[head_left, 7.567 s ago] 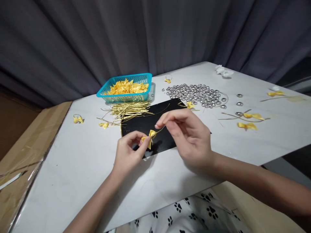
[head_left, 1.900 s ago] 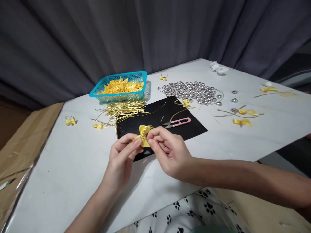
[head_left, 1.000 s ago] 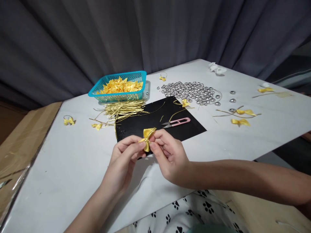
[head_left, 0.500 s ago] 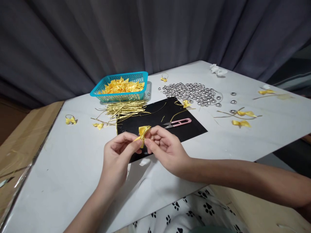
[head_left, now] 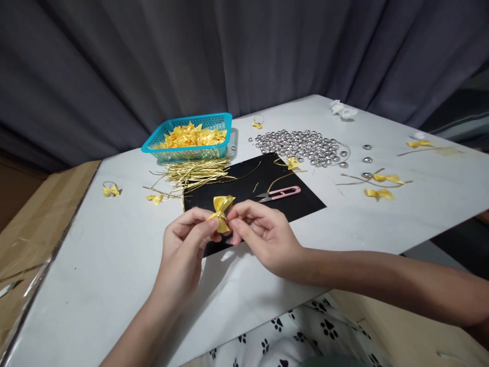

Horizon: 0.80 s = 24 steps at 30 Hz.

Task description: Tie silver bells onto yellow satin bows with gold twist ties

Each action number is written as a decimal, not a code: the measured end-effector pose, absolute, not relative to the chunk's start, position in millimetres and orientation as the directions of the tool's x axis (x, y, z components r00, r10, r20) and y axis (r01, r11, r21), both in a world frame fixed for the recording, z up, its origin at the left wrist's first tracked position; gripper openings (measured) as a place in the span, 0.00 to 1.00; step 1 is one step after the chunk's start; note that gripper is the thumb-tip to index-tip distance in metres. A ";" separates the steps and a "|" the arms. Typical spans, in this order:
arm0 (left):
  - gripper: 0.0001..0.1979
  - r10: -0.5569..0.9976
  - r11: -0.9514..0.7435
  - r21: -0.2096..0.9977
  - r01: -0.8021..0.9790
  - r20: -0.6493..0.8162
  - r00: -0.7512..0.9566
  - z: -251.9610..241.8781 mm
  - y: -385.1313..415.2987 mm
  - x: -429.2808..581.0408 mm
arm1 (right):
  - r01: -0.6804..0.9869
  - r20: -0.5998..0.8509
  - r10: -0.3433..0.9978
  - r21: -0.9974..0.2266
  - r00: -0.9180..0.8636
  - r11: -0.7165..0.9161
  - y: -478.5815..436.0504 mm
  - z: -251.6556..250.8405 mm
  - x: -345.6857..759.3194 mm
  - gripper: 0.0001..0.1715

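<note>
Between my two hands is a yellow ribbon bow (head_left: 221, 206) with gold cord around its middle. My left hand (head_left: 187, 237) pinches the bow's left side between thumb and fingers. At its right side, my right hand (head_left: 263, 232) is closed with thumb and fingertips together near the knot; it appears to grip the gold cord, though the fingers partly hide it. Beneath the hands lies a black sheet (head_left: 301, 206), and on it pink-handled thread snips (head_left: 284, 192). A bundle of gold cords (head_left: 198, 171) rests just beyond the left hand.
A blue basket (head_left: 229, 122) of yellow bows stands at the back left. Many silver oval beads (head_left: 301, 145) are spread behind the black sheet. Loose bows (head_left: 379, 194) and cords lie to the right, a finished-looking bow loop (head_left: 111, 190) to the left, crumpled white tissue (head_left: 342, 109) at the back.
The bow has turned to face me more, so both its loops show. My right fingertips have shifted slightly and stay close to the knot; the left hand has barely moved.
</note>
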<state>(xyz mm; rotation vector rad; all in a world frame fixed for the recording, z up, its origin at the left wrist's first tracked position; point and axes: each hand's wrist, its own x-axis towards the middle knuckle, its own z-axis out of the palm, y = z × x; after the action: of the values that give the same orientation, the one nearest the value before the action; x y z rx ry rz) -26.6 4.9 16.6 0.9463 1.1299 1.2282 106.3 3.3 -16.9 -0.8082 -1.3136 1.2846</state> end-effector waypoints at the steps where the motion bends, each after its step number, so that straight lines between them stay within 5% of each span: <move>1: 0.05 0.990 0.137 0.965 -0.223 -0.142 -0.004 16.8 4.8 -26.0 | -0.208 0.237 0.954 -0.958 -0.183 0.198 2.8 -17.6 105.9 0.03; 13: 0.07 0.972 0.233 0.907 -0.350 -0.200 0.127 14.1 3.5 -20.4 | -0.281 0.279 0.948 -0.932 -0.152 0.229 0.7 -20.5 103.1 0.02; 24: 0.06 0.980 0.191 0.937 -0.291 -0.199 0.004 16.5 5.1 -26.9 | -0.192 0.324 0.937 -0.936 -0.129 0.297 1.3 -20.9 107.9 0.02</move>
<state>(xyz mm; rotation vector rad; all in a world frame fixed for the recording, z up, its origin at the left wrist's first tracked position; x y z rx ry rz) -26.9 5.1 16.5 0.8379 1.0968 1.2065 107.9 1.3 -20.9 -0.7714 -1.3291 1.1572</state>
